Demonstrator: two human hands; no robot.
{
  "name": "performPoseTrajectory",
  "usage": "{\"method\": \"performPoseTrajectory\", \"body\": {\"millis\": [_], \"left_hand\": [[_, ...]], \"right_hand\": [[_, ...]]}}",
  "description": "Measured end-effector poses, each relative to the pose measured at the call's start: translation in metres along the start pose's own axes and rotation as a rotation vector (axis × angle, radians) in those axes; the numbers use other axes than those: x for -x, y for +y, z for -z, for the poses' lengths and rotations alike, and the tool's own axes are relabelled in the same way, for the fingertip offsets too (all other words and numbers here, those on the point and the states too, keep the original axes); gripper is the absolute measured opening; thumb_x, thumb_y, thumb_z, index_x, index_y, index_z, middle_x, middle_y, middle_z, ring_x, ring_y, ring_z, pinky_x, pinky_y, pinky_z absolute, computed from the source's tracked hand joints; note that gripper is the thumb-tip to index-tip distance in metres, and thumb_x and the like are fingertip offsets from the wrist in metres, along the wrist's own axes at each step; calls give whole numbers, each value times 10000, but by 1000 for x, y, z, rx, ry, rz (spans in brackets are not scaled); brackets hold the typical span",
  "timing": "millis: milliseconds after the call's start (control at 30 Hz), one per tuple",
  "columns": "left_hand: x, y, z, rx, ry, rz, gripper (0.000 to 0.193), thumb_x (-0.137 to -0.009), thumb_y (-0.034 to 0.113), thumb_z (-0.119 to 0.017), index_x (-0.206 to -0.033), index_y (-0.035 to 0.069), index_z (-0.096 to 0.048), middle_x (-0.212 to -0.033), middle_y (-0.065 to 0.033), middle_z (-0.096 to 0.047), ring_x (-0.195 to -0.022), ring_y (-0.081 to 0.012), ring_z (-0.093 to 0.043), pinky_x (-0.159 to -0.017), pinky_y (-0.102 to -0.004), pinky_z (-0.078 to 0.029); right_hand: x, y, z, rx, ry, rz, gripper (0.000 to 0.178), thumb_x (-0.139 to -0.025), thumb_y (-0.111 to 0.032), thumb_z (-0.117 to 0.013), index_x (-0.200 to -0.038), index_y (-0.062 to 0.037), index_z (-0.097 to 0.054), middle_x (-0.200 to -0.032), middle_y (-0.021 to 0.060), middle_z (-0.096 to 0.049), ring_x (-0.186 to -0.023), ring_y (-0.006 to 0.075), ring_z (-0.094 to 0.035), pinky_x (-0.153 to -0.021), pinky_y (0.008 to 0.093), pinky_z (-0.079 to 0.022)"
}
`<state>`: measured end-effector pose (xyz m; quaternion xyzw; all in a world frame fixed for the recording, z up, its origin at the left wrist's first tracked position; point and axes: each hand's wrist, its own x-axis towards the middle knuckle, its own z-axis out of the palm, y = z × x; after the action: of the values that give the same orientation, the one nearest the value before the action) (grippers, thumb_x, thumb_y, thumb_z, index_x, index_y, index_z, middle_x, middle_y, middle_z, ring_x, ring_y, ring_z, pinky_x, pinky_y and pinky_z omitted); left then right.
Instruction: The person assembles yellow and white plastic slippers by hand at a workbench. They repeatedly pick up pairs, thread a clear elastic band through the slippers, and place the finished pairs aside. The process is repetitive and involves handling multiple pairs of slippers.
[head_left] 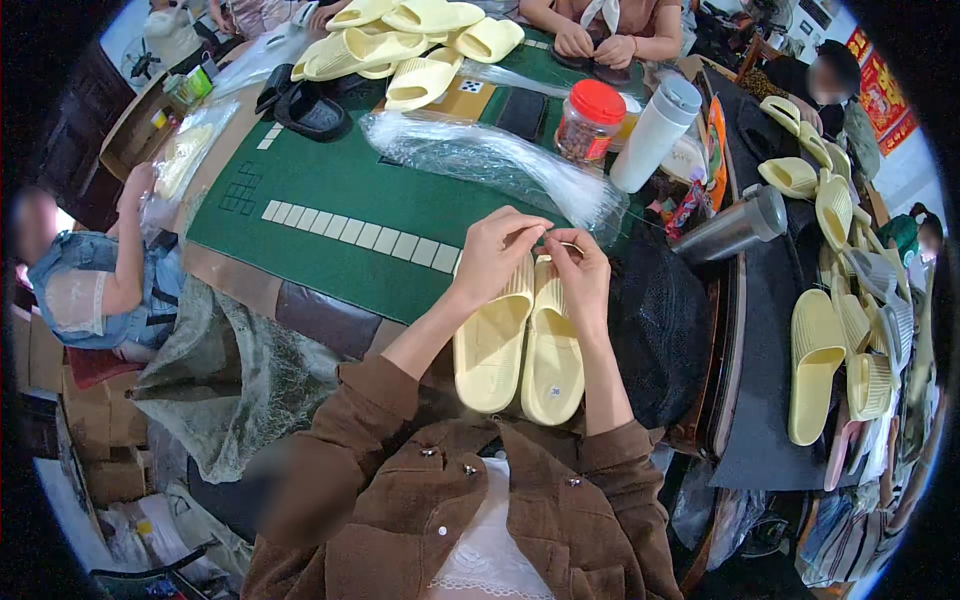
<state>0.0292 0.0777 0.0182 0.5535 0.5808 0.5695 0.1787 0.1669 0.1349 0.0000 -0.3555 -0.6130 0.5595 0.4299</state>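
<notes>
A pair of pale yellow slippers lies side by side in front of me, toes away: the left slipper (489,355) and the right slipper (553,370), which has a small round sticker on its heel. Over their toe ends, my left hand (497,255) and my right hand (580,280) nearly meet, thumbs and forefingers pinched. Whatever sits between the fingertips is too fine to make out. Just beyond my hands, a bundle of thin clear plastic strands (490,165) stretches across the green table mat (330,180).
Yellow slippers (420,45) are heaped at the far side, beside black slippers (308,108). A red-lidded jar (588,120), a white bottle (656,132) and a steel tumbler (732,225) stand right. More slippers (817,365) lie on the right-hand surface. Other people sit around the table.
</notes>
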Motion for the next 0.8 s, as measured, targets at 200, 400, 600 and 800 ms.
{"method": "performPoseTrajectory", "body": {"millis": [200, 400, 600, 800], "left_hand": [[1, 1, -1, 114, 11, 20, 133, -892, 82, -658, -992, 23, -723, -852, -52, -672, -745, -106, -609, -666, -258, -483], [2, 1, -3, 111, -84, 37, 84, -875, 67, -674, -930, 4, -680, -825, -29, -682, -720, -71, -596, -645, -247, -482], [4, 3, -3, 124, -51, 115, 78, -872, 66, -677, -906, -3, -668, -800, -26, -673, -724, -69, -599, -657, -243, -487], [1, -1, -4, 78, -62, 119, 79, -858, 41, -671, -917, -10, -656, -808, -51, -664, -718, -103, -618, -647, -268, -491]], "right_hand": [[2, -1, -1, 5, 6, 32, 89, -901, -34, -635, -979, 3, -658, -900, 60, -682, -768, 104, -655, -656, 237, -505], [0, 9, 0, 113, 37, 120, 103, -886, -15, -637, -983, 9, -658, -938, 67, -643, -818, 111, -636, -694, 237, -507], [3, 5, -2, 137, 42, 254, 128, -874, 0, -642, -1002, 3, -646, -1045, 86, -609, -869, 143, -634, -736, 258, -527], [5, -4, -6, 130, 62, 185, 111, -873, -7, -648, -983, 9, -647, -1071, 97, -611, -900, 160, -637, -745, 277, -540]]}}
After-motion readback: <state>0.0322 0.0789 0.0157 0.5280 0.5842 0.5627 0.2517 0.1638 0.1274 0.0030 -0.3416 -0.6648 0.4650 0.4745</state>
